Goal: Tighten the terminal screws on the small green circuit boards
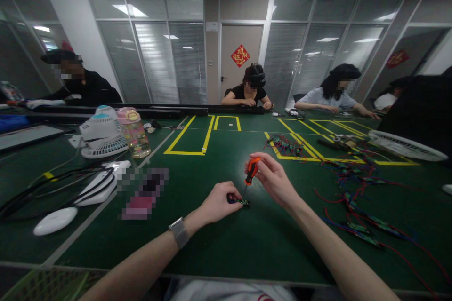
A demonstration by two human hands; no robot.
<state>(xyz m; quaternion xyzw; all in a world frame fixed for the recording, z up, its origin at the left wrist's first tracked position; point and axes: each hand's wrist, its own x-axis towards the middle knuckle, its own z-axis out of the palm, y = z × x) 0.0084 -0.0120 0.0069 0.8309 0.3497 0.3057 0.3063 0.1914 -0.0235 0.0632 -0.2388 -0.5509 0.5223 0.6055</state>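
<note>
In the head view, my left hand (219, 201) pinches a small green circuit board (245, 202) against the green table. Dark blue wire shows by its fingertips. My right hand (271, 175) grips an orange and black screwdriver (252, 171) by the handle. The screwdriver's thin shaft slants down, and its tip is at or just above the board; whether it touches a screw is too small to tell. To the right of my right hand lie several loose circuit boards with red and blue wires (360, 228). Another cluster of wired boards (285, 146) sits beyond it.
A pink-lidded bottle (136, 134), white fan (102, 134), black cables (56, 187) and white mouse-shaped object (55, 221) stand or lie at left. A blurred phone-like item (145, 195) is nearer. Yellow tape (185, 153) marks the table. Several people sit around it.
</note>
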